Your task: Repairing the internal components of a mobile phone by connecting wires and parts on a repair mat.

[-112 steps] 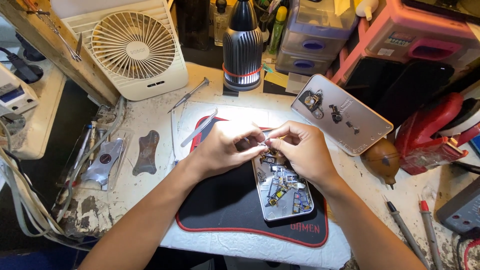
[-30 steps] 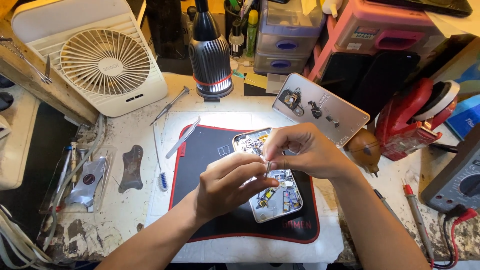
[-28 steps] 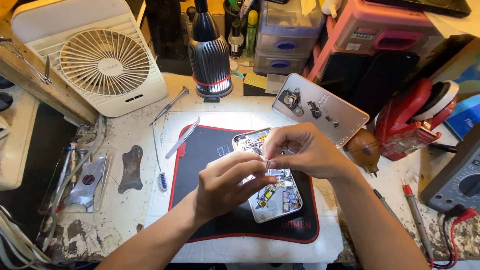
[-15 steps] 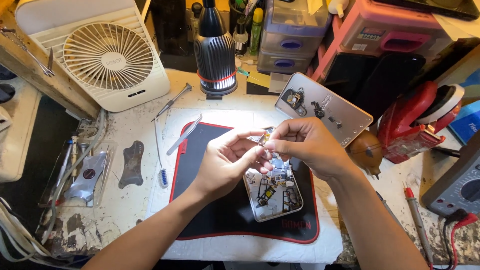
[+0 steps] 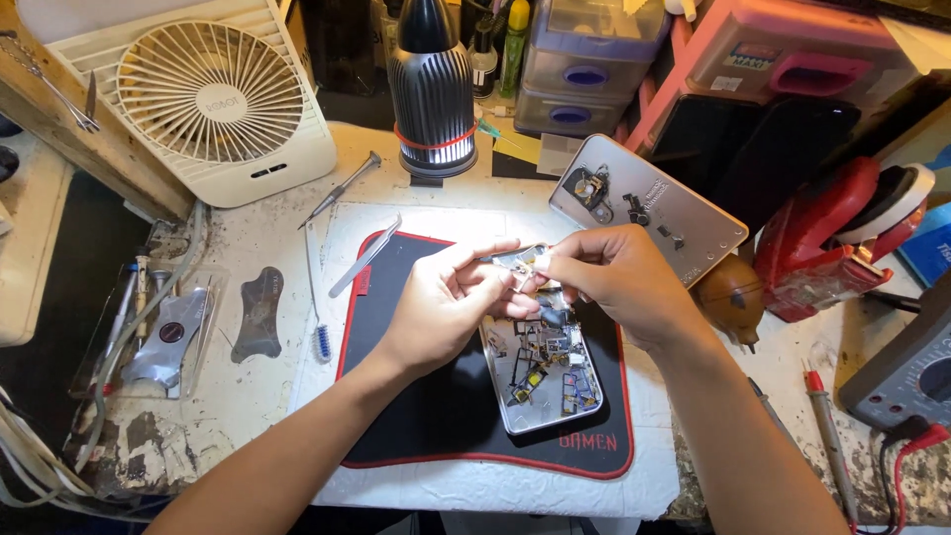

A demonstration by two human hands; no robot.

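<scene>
Both hands meet just above the desk: the left hand [image 5: 446,302] and the right hand [image 5: 619,282] are each pinched with thumb and fingertips on a small metal part [image 5: 523,261], held between them over the top end of the opened phone [image 5: 540,372]. The part looks thin, light and stiff, probably a shield or bracket with sharp little edges; it would likely bend or slip if squeezed hard, so the edges are the sensible place to grip it, away from any contacts. The phone lies face down with its back off, circuit boards and small components exposed and easily damaged, resting on a black mat with red border [image 5: 426,416] that sits on a white cloth. To the left of the mat lie metal tweezers [image 5: 365,258], a small blue brush [image 5: 322,342] and a thin screwdriver [image 5: 342,188]. The desk [image 5: 248,248] is pale, stained and scuffed. A white fan [image 5: 213,99] stands at the back left, a dark ribbed lamp [image 5: 431,94] behind the mat, and the phone's silver back cover [image 5: 649,208] lies tilted to the right with loose screws and bits on it. A brown rubber blower [image 5: 728,297] sits just beside the right wrist, and a red tool [image 5: 832,243] further right. Stacked plastic drawers [image 5: 584,69] crowd the back.
</scene>
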